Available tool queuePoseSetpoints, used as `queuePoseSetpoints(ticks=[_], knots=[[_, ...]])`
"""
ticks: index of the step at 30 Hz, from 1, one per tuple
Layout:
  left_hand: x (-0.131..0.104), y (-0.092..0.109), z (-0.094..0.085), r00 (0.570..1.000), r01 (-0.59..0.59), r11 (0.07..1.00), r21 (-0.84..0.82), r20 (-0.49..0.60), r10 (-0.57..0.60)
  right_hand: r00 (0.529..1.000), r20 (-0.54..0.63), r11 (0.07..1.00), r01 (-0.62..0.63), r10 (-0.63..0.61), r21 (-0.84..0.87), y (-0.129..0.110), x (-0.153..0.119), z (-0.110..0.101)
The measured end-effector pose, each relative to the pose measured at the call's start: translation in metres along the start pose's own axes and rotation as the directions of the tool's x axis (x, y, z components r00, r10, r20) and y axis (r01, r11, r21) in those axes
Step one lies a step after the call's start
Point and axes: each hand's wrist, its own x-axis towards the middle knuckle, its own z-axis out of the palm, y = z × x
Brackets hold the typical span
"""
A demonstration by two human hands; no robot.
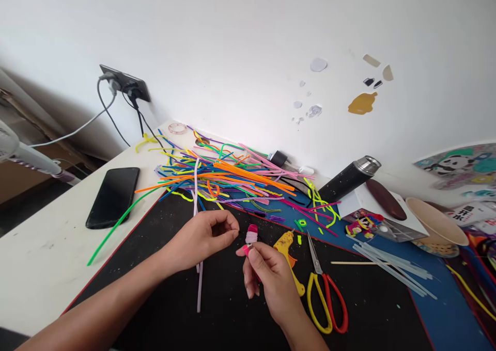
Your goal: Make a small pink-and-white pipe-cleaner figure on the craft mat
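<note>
My right hand (267, 273) pinches a small figure (251, 235) wound in pink and magenta, holding it upright above the black mat (166, 309). Just left of it, my left hand (207, 237) has thumb and forefinger tips brought together; anything between them is too small to make out. A pale lilac pipe cleaner (200, 289) passes behind my left hand onto the mat. Beyond both hands spreads a heap of colourful pipe cleaners (232, 175). Behind my right hand lies a yellow glue gun (285, 242), partly covered.
Scissors (318, 268) with yellow and red handles lie right of my right hand. A phone (113, 197) rests at left. Farther right are a black flask (344, 180), a white box (399, 222), clear glue sticks (399, 268), a small colourful figure (365, 224) and a bowl (436, 219).
</note>
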Motion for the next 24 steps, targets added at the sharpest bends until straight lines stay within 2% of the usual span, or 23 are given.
queuePoseSetpoints(ticks=[6,10,14,17,20,24], knots=[[0.006,0.005,-0.003,1.0,-0.018,1.0,-0.008,-0.004,0.018,0.999,-0.027,0.999,0.04,-0.039,0.037,-0.011,0.011,0.004],[0.01,0.009,-0.004,0.999,-0.039,0.999,-0.018,-0.008,0.039,0.996,0.031,0.993,0.08,-0.083,0.081,-0.016,0.019,0.004],[0.013,0.012,-0.004,0.998,-0.056,0.998,-0.032,-0.004,0.056,0.992,0.058,0.993,0.109,-0.111,0.035,-0.016,0.027,0.0],[0.015,0.016,-0.004,0.999,-0.053,0.998,-0.034,-0.005,0.053,0.994,0.036,0.994,0.1,-0.098,-0.037,-0.014,0.031,-0.003],[0.018,0.02,-0.003,0.999,-0.043,0.998,-0.042,-0.003,0.043,0.993,-0.008,0.975,0.118,-0.122,-0.187,-0.015,0.035,-0.005],[0.022,0.019,-0.002,0.999,-0.051,0.996,-0.074,-0.001,0.051,0.967,-0.041,0.871,0.205,-0.25,-0.447,-0.019,0.038,-0.004]])
